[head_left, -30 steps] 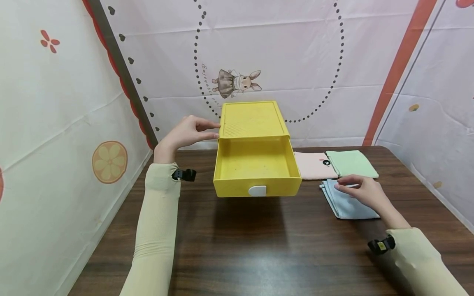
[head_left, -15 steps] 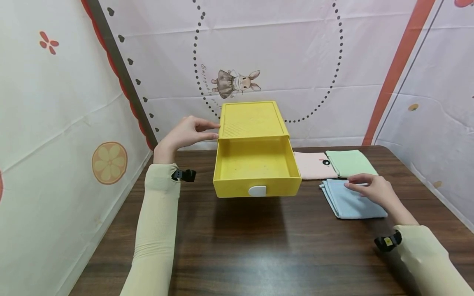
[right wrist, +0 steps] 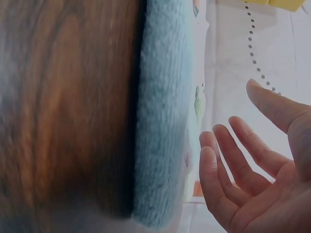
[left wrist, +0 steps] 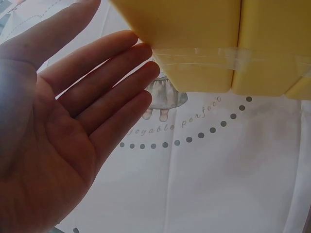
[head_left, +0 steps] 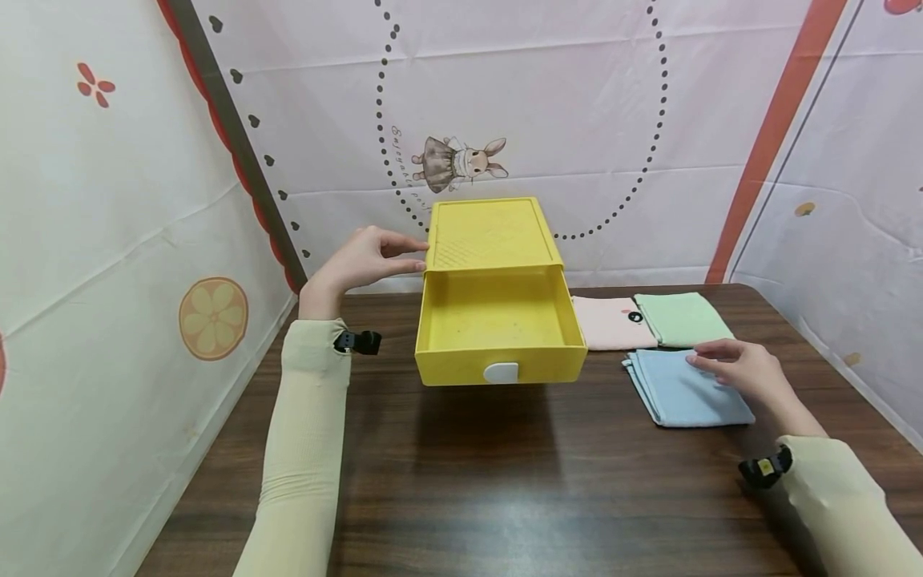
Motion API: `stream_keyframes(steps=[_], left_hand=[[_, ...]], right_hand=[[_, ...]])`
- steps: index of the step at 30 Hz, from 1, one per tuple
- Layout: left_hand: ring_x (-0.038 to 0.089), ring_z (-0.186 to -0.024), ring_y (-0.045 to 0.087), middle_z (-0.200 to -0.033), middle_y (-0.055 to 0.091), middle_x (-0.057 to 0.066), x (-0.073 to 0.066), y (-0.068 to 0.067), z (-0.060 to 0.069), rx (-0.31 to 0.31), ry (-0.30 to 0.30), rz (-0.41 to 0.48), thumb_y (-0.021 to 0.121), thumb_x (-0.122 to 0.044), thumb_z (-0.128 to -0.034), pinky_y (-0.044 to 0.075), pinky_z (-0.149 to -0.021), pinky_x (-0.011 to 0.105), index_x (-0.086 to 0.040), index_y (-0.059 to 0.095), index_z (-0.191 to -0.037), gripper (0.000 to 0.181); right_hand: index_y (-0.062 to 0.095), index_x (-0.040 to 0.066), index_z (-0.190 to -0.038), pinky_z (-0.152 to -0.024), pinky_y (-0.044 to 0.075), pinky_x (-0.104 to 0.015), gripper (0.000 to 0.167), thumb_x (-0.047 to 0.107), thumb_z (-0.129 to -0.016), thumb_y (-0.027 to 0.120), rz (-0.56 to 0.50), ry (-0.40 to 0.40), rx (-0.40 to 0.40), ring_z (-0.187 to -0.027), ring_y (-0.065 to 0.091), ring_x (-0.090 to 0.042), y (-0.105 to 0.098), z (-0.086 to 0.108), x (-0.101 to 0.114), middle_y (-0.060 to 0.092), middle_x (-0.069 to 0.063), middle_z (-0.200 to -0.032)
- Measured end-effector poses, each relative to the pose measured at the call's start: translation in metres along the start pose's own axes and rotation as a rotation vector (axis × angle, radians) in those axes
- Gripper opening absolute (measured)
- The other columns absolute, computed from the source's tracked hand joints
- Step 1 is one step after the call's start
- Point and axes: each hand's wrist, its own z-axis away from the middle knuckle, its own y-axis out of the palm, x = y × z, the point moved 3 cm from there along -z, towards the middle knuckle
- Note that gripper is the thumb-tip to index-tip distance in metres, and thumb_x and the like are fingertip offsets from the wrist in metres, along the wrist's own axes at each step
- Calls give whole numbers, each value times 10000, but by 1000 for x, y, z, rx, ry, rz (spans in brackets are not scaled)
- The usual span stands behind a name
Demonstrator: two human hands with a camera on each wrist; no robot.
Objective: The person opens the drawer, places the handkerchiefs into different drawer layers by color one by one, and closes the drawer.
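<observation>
A yellow drawer box (head_left: 497,232) stands near the back of the table. Its drawer (head_left: 461,367), with a white handle (head_left: 501,373), is pulled out, and nothing lies inside. The fingertips of my left hand (head_left: 364,260) are at the box's left side; the left wrist view shows this hand (left wrist: 73,111) with extended fingers beside the yellow wall. Over the right part of a folded blue towel (head_left: 678,401) hovers my right hand (head_left: 753,377). In the right wrist view the hand (right wrist: 252,179) has loosely bent fingers, apart from the towel (right wrist: 163,111), and holds nothing.
Behind the blue towel lie a folded pink towel (head_left: 609,324), close to the box's right side, and a folded green towel (head_left: 681,316). Printed cloth (head_left: 577,104) hangs at the back and both sides of the dark wooden table (head_left: 461,497).
My right hand has drawn to the right across the blue towel, uncovering more of it. The left hand, the box and the towels have stayed in place.
</observation>
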Motion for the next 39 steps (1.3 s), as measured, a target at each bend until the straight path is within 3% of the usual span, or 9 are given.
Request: stream_keyframes(steps=[10, 15, 25, 39], left_hand=[[130, -975, 638, -1151, 683, -17, 1, 0, -1, -4, 4, -5, 711, -503, -798, 520, -807, 363, -257, 679, -1188, 462], [141, -960, 639, -1149, 684, -17, 2, 0, -1, -8, 6, -18, 707, -513, -797, 520, -793, 359, -257, 680, -1188, 468], [140, -995, 638, -1161, 679, -10, 2, 0, 0, -3, -4, -1, 714, -501, -797, 527, -829, 377, -248, 680, -1188, 467], [159, -971, 638, -1152, 682, -12, 3, 0, -1, -8, -3, -14, 709, -521, -791, 525, -804, 366, -250, 680, -1190, 483]], right_hand=[[543, -56, -1265, -616, 514, -231, 731, 546, -856, 616, 14, 10, 8, -774, 632, -143, -8, 0, -13, 628, -289, -1119], [555, -60, -1249, -617, 531, -227, 709, 526, -856, 629, 12, 14, -11, -744, 621, -96, -10, -1, -19, 582, -330, -1176], [516, -81, -1267, -731, 554, -437, 776, 560, -842, 625, 1, 100, 5, -753, 686, -199, -14, -2, -33, 499, -366, -1262], [460, -134, -1291, -734, 575, -349, 797, 506, -852, 643, -48, 123, 90, -888, 624, -186, -10, -5, -42, 424, -404, -1290]])
